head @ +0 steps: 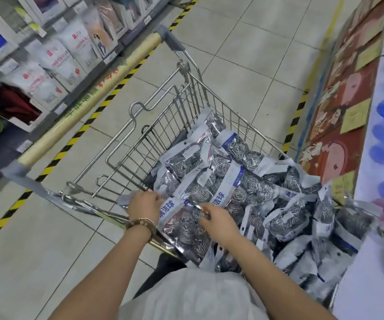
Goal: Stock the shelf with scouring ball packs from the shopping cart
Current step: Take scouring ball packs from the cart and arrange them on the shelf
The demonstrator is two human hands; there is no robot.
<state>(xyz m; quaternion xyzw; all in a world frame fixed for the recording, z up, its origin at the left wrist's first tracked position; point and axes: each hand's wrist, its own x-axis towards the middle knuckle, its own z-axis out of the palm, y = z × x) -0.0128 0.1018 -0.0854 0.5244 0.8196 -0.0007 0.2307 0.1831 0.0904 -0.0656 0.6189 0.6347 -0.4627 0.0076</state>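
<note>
Your left hand (pixel 143 205) has its fingers curled over the white header card of a silver plastic scouring ball pack (pixel 184 232) with a blue label. You grip it at its stiffest part, so the bag of steel coils comes up by a firm edge instead of crumpling. That pack lies tilted over the near rim of the chrome wire shopping cart (pixel 211 98), at the corner nearest the beige cart handle (pixel 89 98), half raised off the others.

Your right hand (pixel 220 219) reaches onto the same pack. Its fingertips bend down onto the upper face, but blur hides whether they pinch it or only steady it. My guess is that it's there to free this pack from its neighbours, since the bags overlap and would snag.

The heap of matching silver packs (pixel 244 181) fills the basket from the middle to its right end. Taking from the near corner first should keep the pile from sliding. The wire child-seat flap (pixel 154 125) stands at the handle end.

The pale, blurred shelf (pixel 366 204) runs just beside the cart's right end, so you likely need only turn to it. I can't tell which level takes these. With the cart this full, stocking looks barely begun.
</note>
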